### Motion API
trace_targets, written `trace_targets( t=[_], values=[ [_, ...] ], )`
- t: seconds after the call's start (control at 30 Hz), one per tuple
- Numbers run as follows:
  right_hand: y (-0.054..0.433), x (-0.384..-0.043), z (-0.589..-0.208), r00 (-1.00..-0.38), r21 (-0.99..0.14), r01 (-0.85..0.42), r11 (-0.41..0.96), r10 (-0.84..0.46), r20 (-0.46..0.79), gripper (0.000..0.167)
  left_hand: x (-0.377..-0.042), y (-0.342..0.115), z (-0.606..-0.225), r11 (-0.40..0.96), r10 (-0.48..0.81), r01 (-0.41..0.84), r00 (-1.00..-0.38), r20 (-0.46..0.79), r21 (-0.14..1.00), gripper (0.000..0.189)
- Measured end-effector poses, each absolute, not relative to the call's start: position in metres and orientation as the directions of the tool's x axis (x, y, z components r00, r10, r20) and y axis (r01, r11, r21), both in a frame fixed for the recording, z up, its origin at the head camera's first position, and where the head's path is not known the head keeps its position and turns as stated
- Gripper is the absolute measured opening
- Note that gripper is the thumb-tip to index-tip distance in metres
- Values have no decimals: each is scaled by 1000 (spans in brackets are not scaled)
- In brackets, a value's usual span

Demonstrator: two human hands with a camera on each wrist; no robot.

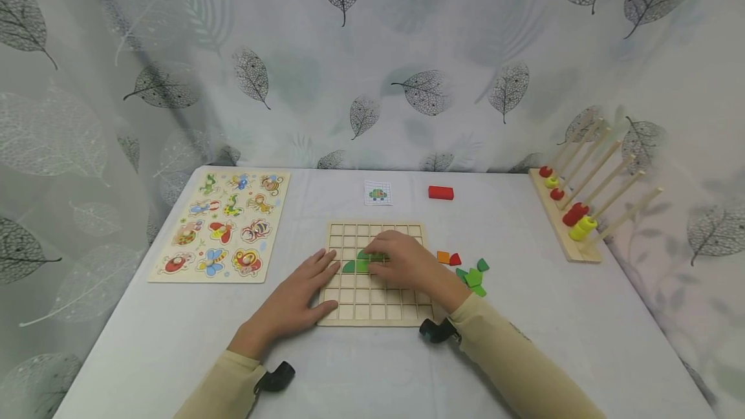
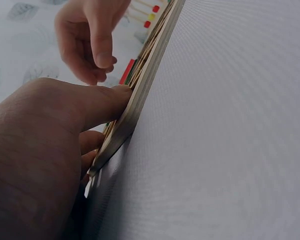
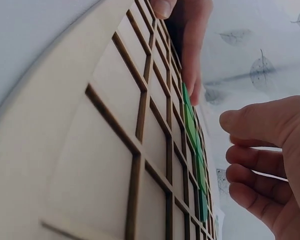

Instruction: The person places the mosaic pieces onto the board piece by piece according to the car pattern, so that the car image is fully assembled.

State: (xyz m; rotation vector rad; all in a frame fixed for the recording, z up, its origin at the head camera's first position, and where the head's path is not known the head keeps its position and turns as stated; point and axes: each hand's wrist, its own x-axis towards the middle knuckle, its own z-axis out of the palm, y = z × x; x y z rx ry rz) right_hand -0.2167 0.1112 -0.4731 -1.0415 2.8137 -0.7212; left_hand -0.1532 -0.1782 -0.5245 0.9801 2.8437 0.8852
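Note:
A wooden grid board lies on the table. Green pieces sit in its middle squares, forming a line in the right wrist view, partly covered by the right hand in the head view. My left hand rests along the board's left edge, fingers extended and thumb at the near corner. Over the board's middle hovers my right hand, its fingers loosely bent. Nothing shows between the thumb and fingers of the right hand in the right wrist view.
Right of the board lie loose green pieces, an orange square and a red piece. Behind it are a pattern card and a red block. An insect puzzle lies left; a peg stand stands right.

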Motion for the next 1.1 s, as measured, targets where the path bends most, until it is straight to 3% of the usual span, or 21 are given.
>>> trace_targets(
  t=[1.1],
  values=[
    [162, -215, -456, -822, -435, -561, 704, -536, 192, 28, -152, -177, -526, 653, 567, 577, -802, 188, 491, 77]
  ],
)
